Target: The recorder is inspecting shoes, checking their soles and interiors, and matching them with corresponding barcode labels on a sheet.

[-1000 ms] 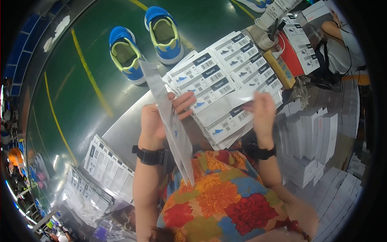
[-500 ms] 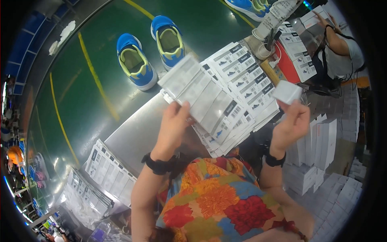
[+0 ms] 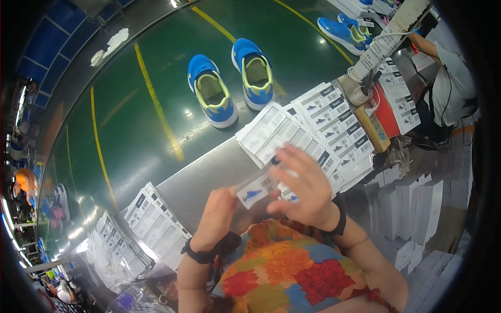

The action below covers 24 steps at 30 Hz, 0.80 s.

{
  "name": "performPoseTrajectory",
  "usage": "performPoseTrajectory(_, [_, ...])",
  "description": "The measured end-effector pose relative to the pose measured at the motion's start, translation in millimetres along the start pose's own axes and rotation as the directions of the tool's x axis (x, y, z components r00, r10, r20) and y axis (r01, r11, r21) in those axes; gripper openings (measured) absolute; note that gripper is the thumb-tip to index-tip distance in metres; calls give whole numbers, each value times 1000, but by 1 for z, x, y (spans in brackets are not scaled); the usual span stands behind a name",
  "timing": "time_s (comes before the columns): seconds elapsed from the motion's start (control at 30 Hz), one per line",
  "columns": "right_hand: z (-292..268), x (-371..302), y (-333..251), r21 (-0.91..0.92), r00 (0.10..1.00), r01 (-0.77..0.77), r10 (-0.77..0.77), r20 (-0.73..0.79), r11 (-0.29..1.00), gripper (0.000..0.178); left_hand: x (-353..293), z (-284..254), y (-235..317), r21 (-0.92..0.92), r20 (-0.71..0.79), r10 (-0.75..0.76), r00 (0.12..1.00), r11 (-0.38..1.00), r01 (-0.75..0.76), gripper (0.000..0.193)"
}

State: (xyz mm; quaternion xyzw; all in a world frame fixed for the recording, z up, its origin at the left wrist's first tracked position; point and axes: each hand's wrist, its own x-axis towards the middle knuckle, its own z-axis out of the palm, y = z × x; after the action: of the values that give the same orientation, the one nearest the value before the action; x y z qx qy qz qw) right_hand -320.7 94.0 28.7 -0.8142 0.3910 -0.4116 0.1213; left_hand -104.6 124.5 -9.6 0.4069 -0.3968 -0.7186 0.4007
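The left hand point(image 3: 216, 215) pinches a label point(image 3: 253, 193) beside the open right hand point(image 3: 309, 192), handling that probably calls for a light touch next.

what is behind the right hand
Behind the right hand, printed label sheets show past its outline. The part directly behind the hand is covered, so what lies there cannot be seen.

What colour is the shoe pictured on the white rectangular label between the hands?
The pictured shoe is blue, best seen in head view.
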Motion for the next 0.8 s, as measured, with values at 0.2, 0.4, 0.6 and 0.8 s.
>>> performPoseTrajectory(0.2, [-18,12,7,367,919,-370,394,9,854,45,-13,3,7,-249,52,56,997,968,-41,69])
performPoseTrajectory(0.4, [-29,5,10,596,744,-659,515,427,458,22,-12,2,8,-248,96,119,988,964,-93,71])
performPoseTrajectory(0.6, [-29,8,5,660,784,-594,515,347,460,11,-14,3,7,-260,97,122,988,961,-93,70])
performPoseTrajectory(0.8, [-30,9,1,659,796,-577,511,323,482,12,-17,5,6,-295,57,121,991,950,-99,70])
